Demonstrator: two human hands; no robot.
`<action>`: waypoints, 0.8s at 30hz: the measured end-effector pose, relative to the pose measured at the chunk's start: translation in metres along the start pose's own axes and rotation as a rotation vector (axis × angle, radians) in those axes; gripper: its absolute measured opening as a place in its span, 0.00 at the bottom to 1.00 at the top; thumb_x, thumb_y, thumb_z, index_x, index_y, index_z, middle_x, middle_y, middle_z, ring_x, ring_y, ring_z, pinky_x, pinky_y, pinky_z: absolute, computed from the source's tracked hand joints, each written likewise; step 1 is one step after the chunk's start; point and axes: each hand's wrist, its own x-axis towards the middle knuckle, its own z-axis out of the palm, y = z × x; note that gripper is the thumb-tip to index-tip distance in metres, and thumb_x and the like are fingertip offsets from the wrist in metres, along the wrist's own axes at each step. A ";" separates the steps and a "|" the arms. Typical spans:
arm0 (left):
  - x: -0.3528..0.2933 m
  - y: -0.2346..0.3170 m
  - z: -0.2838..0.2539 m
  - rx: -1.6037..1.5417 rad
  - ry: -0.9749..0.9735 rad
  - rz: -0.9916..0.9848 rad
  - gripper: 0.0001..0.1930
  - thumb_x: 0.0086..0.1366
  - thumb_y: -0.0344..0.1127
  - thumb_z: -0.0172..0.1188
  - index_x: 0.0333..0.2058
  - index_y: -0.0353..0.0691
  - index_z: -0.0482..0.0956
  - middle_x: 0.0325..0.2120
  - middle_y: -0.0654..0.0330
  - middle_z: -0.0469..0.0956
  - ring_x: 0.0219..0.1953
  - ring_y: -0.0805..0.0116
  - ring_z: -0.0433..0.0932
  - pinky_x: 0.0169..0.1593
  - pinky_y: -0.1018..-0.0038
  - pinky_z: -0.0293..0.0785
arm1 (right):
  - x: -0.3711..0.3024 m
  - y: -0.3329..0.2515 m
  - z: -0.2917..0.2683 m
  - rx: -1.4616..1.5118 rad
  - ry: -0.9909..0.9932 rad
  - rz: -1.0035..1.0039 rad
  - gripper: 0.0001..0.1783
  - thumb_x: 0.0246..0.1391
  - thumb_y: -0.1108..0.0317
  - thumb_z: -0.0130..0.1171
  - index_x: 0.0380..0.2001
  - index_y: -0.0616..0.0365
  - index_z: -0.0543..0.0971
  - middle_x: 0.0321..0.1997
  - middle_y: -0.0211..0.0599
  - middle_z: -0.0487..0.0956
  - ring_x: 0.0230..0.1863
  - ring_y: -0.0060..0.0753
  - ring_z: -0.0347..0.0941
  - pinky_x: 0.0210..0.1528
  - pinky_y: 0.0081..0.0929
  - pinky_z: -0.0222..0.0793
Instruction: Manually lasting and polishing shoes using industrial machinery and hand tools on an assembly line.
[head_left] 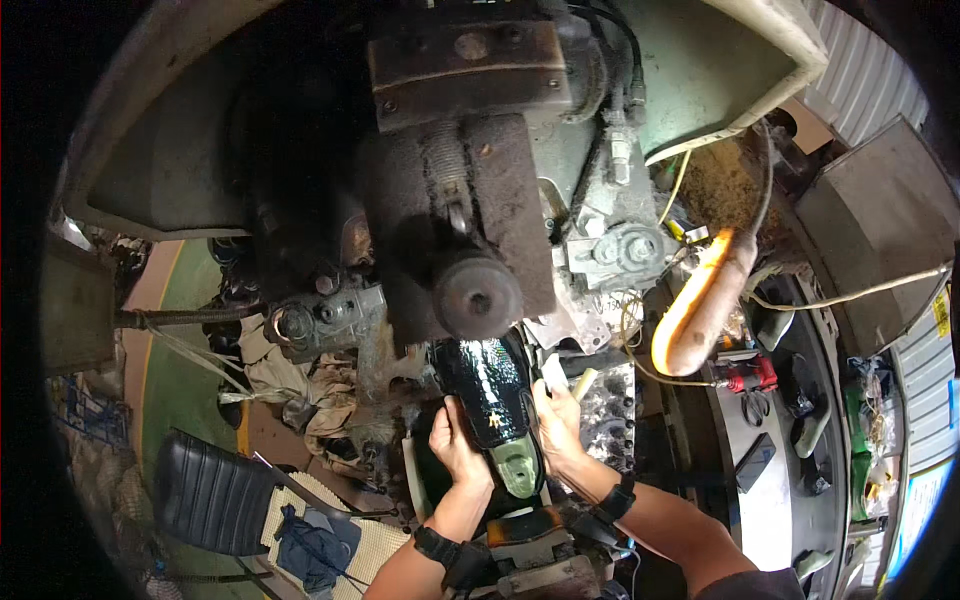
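Between my two hands is a shoe upper [478, 385], glossy black with a scaly texture, on a green shoe last [517, 465] that shows at the near end. My left hand [462, 447] presses against its left side, fingers partly out of sight under it. Along the other side my right hand [556, 425] grips it, thumb pointing away from me. The shoe's far end lies just beneath the round dark metal head [478, 298] of a machine; whether they touch is hidden.
A glowing lamp [705, 300] hangs at the right. Beyond it runs a dark rack [835, 450] with several lasts and a red power tool [750, 372]. Metal clamps [625, 255] flank the machine head. At lower left stands a black chair [215, 490] with cloth on its seat.
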 end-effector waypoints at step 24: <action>0.000 0.004 -0.029 0.036 -0.137 -0.101 0.15 0.75 0.41 0.56 0.46 0.34 0.82 0.38 0.63 0.83 0.39 0.74 0.80 0.45 0.76 0.77 | -0.028 -0.017 0.005 -0.051 -0.014 0.168 0.15 0.69 0.62 0.56 0.48 0.63 0.78 0.39 0.34 0.83 0.33 0.21 0.79 0.33 0.18 0.75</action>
